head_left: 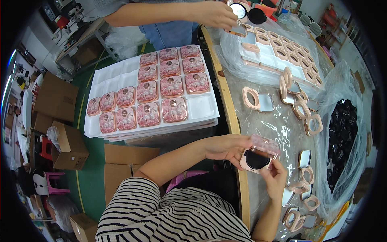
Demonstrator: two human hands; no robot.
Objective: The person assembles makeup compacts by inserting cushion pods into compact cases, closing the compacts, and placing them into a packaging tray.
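My left hand (229, 147) and my right hand (275, 178) hold one pink compact case (245, 165) between them, over the table's near edge. Its pink patterned lid (264, 143) stands raised, and a round black insert (257, 160) fills the base. My left fingers grip the left side, while my right thumb and fingers pinch the lower right corner. Some fingertips are hidden behind the case. On the table to the right, open beige compact cases (313, 124) lie scattered, some with mirrors showing. Another open case (252, 98) rests farther up.
A white tray (203, 105) of closed pink patterned compacts stands left of the table's wooden edge (230, 111). Across it, a co-worker's hand (217, 15) is at an open round black piece (256, 16). Beige cases fill another tray (271, 60). A bag of black pieces (342, 137) lies right.
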